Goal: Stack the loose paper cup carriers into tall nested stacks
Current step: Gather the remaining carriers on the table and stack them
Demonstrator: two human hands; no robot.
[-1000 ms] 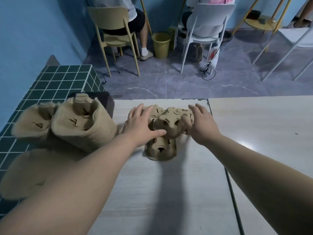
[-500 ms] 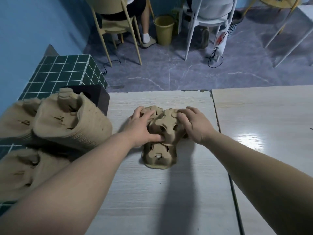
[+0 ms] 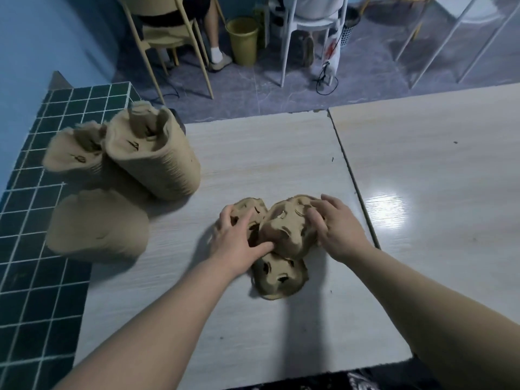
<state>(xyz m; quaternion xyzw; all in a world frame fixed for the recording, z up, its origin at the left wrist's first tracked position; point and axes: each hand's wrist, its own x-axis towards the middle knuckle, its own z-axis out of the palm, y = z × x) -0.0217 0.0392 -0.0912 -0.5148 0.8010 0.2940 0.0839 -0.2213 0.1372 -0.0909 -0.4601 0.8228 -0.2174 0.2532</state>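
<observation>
On the pale wood-grain worktop (image 3: 253, 164), three loose paper cup carriers lie bunched together just right of centre. The top carrier (image 3: 287, 229) sits tilted across the other two. The left hand (image 3: 239, 237) comes in from 7 o'clock and spreads over the rear-left carrier (image 3: 253, 205), thumb pressed against the near-left edge of the top carrier and fingers curled onto the pulp; its grip is partly closed round the pile. The right hand (image 3: 337, 229) reaches in from 4 o'clock with fingers bent over the far-right edge of the top carrier, a closed grip on that rim. The near carrier (image 3: 278, 277) pokes out at 6 o'clock from under the top one, its cup holes facing up, touched by neither hand.

At 10 o'clock from the hands stand the nested stacks: a tall stack (image 3: 157, 161) leaning left at the worktop's left edge, a second stack (image 3: 76, 153) just beside it on the green tiled counter (image 3: 36, 277), and a third stack (image 3: 98, 223) lying at 9 o'clock across the seam between counter and worktop, its outline blurred.

A second worktop (image 3: 436, 164) abuts on the right, with a bright glare patch. Beyond the far edge, at 12 o'clock, are a yellow bin (image 3: 243, 40), a tan chair (image 3: 166, 38) with a seated person, and a white chair (image 3: 309, 21).
</observation>
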